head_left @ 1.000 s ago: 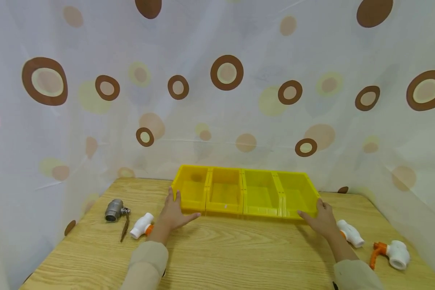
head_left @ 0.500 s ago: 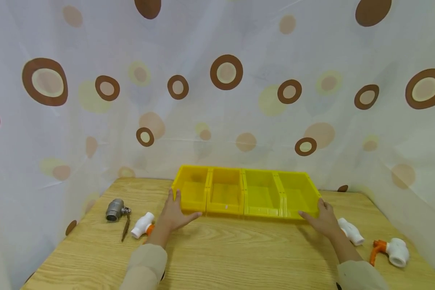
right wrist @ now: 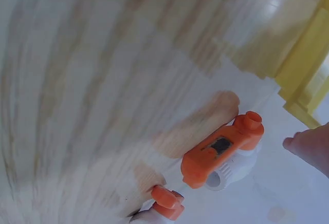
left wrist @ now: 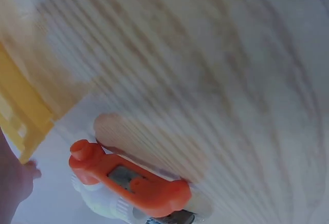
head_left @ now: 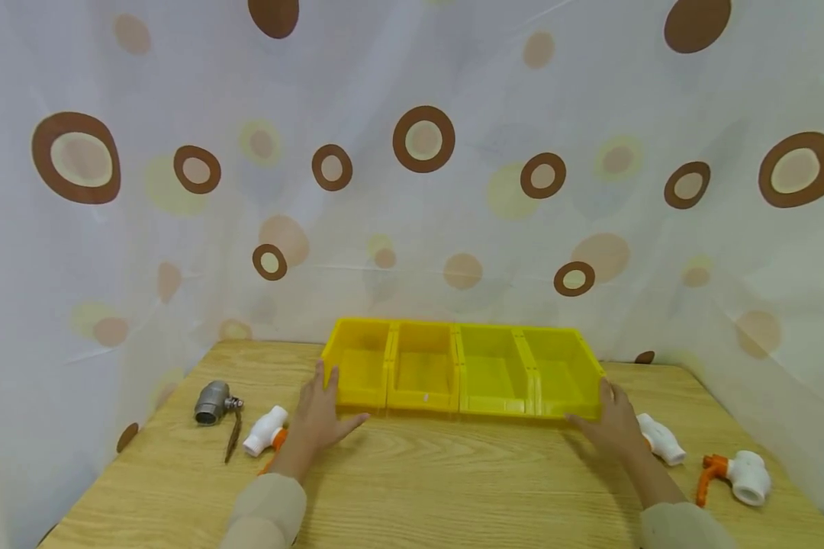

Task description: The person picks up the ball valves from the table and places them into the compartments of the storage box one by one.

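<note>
A row of several yellow plastic bins (head_left: 424, 402), joined side by side, stands at the back of the wooden table. My left hand (head_left: 318, 415) is at the row's left end, fingertips against the end wall and thumb stretched out in front. At the opposite end, my right hand (head_left: 614, 427) has its fingers along the side, while its thumb points inward just below the front edge. In the left wrist view, a fingertip (left wrist: 33, 171) shows close by the bin's corner (left wrist: 31, 116). The right wrist view has a digit (right wrist: 308, 144) a little apart from the yellow edge (right wrist: 303, 64).
Beside my left forearm lies a white plastic valve (head_left: 265, 431) with an orange handle (left wrist: 136, 178); a grey metal ball valve (head_left: 213, 402) is further left. Two more white valves with orange handles, one nearer (head_left: 662, 440) and one further out (head_left: 750, 479), lie right of my right hand. A patterned curtain (head_left: 371, 213) hangs behind.
Both hands have drawn slightly toward me, and the right thumb has slid from the bin's front wall to just below it. The head view has shifted a little.
</note>
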`<state>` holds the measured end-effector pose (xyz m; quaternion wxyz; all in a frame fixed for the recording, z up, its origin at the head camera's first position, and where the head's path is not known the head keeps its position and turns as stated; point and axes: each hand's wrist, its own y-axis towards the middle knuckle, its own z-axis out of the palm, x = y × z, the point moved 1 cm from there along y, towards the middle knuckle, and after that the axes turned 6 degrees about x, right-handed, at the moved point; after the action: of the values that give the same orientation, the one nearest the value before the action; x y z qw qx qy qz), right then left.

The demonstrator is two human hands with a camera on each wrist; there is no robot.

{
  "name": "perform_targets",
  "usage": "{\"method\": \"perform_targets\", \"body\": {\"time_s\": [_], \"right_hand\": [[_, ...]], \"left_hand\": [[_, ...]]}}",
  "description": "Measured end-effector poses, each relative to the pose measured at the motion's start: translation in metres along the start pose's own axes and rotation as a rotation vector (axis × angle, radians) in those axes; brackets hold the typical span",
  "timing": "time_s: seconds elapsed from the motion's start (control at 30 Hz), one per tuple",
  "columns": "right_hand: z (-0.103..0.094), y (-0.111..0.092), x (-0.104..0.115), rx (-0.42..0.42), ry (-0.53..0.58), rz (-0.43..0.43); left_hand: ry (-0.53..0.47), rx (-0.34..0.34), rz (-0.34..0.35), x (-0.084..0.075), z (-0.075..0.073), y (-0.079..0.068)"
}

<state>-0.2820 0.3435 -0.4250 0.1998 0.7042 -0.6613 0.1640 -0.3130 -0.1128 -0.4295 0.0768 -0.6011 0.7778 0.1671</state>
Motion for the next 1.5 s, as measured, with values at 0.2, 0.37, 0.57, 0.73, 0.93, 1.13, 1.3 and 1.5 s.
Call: {"method": "perform_targets", "body": {"time_s": [0.2, 0.37, 0.57, 0.73, 0.93, 1.13, 1.3, 1.5], "right_hand": [[0.007, 0.004, 0.001, -0.103, -0.178, -0.109], [0.005, 0.010, 0.006, -0.132, -0.287, -0.136], [-0.001, 0.017, 0.007, -0.134, -0.322, -0.127], [0.002, 0.020, 0.006, -0.082, -0.269, -0.112], [0.005, 0.021, 0.004, -0.093, -0.281, -0.099], [0.005, 0.023, 0.002, -0.080, -0.299, -0.099], [0.003, 0.021, 0.002, -0.070, -0.319, -0.099], [0.001, 0.018, 0.004, -0.081, -0.350, -0.113]], "left_hand": [[0.113, -0.025, 0.034, 0.008, -0.006, 0.009], [0.131, 0.036, 0.057, 0.011, -0.006, 0.015], [0.137, 0.047, 0.067, 0.009, -0.004, 0.014], [0.123, 0.062, 0.074, 0.009, -0.005, 0.016], [0.102, 0.078, 0.071, 0.011, -0.005, 0.017], [0.098, 0.069, 0.049, 0.015, -0.003, 0.020], [0.082, 0.064, 0.042, 0.015, -0.001, 0.021], [0.071, 0.051, 0.033, 0.013, -0.001, 0.021]]}}
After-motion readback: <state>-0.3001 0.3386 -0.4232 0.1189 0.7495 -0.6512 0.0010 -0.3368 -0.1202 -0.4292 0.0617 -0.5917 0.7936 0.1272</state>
